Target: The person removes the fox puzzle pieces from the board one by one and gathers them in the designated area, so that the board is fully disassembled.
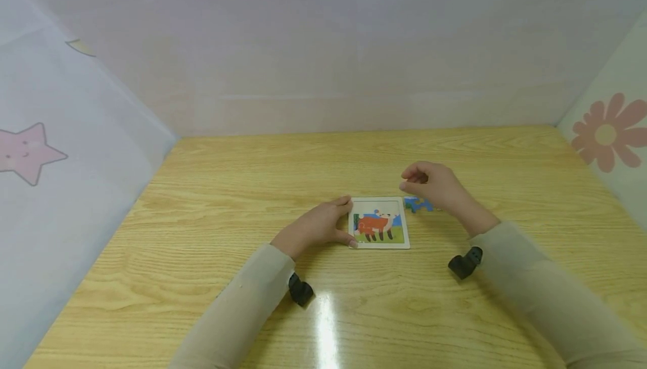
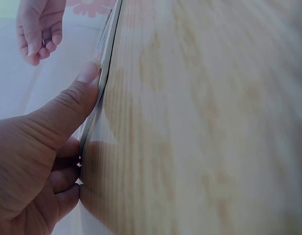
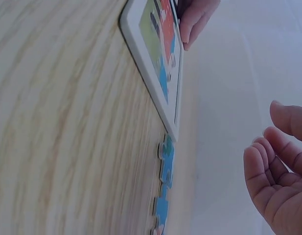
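Observation:
A square jigsaw puzzle board (image 1: 379,246) with a white frame lies flat on the table. Part of its picture, a reddish-brown animal on green grass, is filled in; the top of the inside is bare. My left hand (image 1: 320,224) holds the board by its left side, thumb at the near corner and fingers toward the far corner. Loose blue puzzle pieces (image 1: 418,204) lie against the board's right side, partly hidden under my right hand (image 1: 436,182). That right hand hovers above them with loosely bent fingers, and the right wrist view shows nothing in it.
The wood-grain table (image 1: 242,178) stretches around the board on all sides. Pale sheets enclose it, with a pink star (image 1: 31,153) printed at left and a pink flower (image 1: 606,133) at right. A black wrist device (image 1: 301,290) sits on the left sleeve, another on the right.

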Motion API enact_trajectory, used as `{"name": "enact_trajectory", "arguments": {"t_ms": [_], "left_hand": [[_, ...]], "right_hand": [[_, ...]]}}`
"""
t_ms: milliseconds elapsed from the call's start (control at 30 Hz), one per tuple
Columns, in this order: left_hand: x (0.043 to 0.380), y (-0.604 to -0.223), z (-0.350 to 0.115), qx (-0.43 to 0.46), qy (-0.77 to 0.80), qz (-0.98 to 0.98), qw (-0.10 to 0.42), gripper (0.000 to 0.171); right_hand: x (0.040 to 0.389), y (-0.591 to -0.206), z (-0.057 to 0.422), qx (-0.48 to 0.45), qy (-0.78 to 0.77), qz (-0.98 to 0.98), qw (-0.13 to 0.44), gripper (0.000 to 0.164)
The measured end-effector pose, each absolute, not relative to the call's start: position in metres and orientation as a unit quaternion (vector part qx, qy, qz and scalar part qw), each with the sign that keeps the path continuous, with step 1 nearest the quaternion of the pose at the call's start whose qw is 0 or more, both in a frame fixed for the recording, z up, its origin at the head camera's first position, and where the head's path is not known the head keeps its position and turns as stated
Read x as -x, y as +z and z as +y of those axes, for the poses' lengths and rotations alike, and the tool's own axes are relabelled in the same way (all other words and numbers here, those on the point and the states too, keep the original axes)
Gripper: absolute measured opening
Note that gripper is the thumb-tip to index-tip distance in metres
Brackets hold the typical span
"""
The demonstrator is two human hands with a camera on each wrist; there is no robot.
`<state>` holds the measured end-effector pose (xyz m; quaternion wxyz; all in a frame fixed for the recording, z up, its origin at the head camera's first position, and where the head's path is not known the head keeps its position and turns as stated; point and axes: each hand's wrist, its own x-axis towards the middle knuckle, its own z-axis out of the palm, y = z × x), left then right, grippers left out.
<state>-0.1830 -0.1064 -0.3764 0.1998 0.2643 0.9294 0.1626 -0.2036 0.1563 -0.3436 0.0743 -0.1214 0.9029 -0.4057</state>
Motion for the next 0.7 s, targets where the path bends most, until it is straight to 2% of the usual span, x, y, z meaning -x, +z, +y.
{"name": "enact_trajectory", "arguments": {"t_ms": [367,700], "left_hand": [[0.183,-0.377,-0.107,-0.259,0.169,0.930,0.200,0.096],[0.186,-0.381,-0.108,-0.263,0.180,0.928,0.196,0.096]], "right_hand": [[0.203,-0.344,0.140,0.143,-0.421,0.892,0.083,0.028],[0.201,-0.350,0.125,0.156,-0.417,0.886,0.129,0.030]]}}
